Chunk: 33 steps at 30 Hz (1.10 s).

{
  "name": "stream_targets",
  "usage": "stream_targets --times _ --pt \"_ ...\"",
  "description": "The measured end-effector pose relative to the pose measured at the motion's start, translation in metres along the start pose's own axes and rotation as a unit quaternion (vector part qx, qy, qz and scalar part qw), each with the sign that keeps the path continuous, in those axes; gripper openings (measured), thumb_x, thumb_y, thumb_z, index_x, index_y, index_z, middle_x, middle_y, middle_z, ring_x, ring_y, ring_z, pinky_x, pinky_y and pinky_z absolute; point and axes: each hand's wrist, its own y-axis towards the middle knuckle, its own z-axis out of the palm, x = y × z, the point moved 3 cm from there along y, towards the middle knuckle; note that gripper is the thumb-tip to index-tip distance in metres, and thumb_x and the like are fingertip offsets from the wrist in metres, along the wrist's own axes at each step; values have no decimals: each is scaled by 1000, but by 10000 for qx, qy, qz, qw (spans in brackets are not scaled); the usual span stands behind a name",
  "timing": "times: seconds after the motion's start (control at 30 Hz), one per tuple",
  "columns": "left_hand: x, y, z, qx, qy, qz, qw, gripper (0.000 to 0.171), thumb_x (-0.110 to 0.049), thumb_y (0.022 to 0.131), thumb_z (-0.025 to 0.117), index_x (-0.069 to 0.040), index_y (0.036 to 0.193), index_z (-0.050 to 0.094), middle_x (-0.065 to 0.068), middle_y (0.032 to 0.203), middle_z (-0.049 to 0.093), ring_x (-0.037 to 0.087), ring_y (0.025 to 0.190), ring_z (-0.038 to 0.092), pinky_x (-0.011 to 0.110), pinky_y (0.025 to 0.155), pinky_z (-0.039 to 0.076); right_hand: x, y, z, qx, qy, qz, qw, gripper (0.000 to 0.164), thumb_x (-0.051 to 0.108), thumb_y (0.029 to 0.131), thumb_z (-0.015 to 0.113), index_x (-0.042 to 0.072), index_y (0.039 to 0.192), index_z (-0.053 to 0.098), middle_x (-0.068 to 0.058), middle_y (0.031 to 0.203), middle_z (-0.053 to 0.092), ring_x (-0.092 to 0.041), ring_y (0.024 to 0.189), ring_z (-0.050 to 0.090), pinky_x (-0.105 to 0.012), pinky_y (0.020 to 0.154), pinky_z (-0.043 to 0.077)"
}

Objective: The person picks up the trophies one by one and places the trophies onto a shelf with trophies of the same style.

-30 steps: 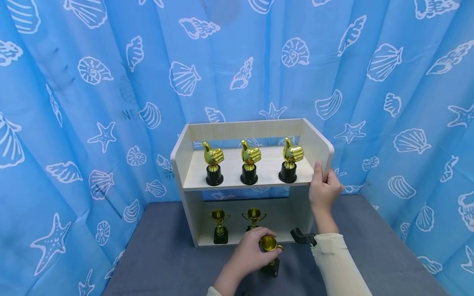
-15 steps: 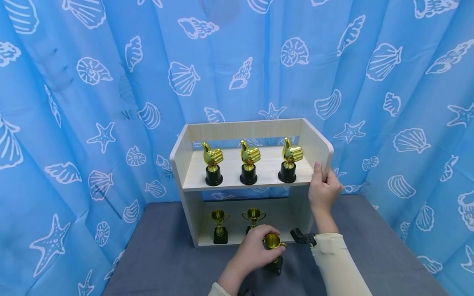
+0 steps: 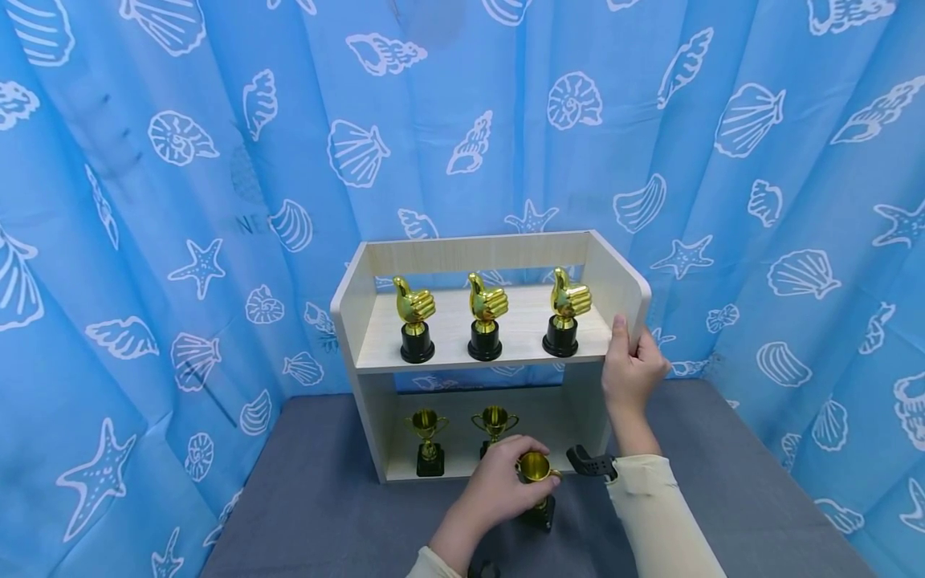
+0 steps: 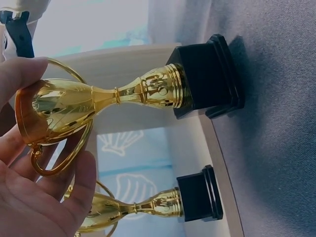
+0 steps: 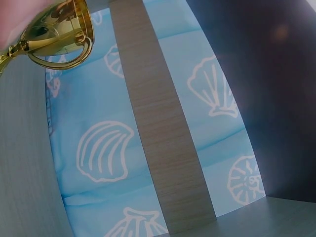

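Note:
My left hand [image 3: 499, 482] grips a gold trophy cup [image 3: 536, 467] on a black square base by its bowl, in front of the lower shelf. In the left wrist view the trophy [image 4: 118, 94] is close over the grey cloth, fingers around the bowl and handles. My right hand [image 3: 632, 373] holds the front edge of the right side panel [image 3: 617, 281] of a pale wooden shelf unit. Two matching trophy cups stand on the lower shelf, one at left [image 3: 429, 441] and one near the middle [image 3: 495, 421], whose base the left hand partly hides.
Three gold thumbs-up trophies [image 3: 486, 317] on round black bases line the upper shelf. The unit stands on a table with grey cloth [image 3: 311, 498], before a blue shell-patterned curtain [image 3: 448, 96]. A black strap [image 3: 592, 463] sits at the right wrist.
My left hand has moved the trophy cup slightly right and toward the shelf unit. The right hand keeps its hold on the side panel.

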Motion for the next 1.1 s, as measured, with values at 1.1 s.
stream_targets --times 1.1 --pt "-6 18 12 -357 253 231 9988 28 -37 85 76 -30 110 67 -14 107 63 -3 87 59 15 70 52 0 0 -1 -10 76 58 10000 24 14 91 70 -10 92 72 -26 91 73 15 71 56 -3 64 39"
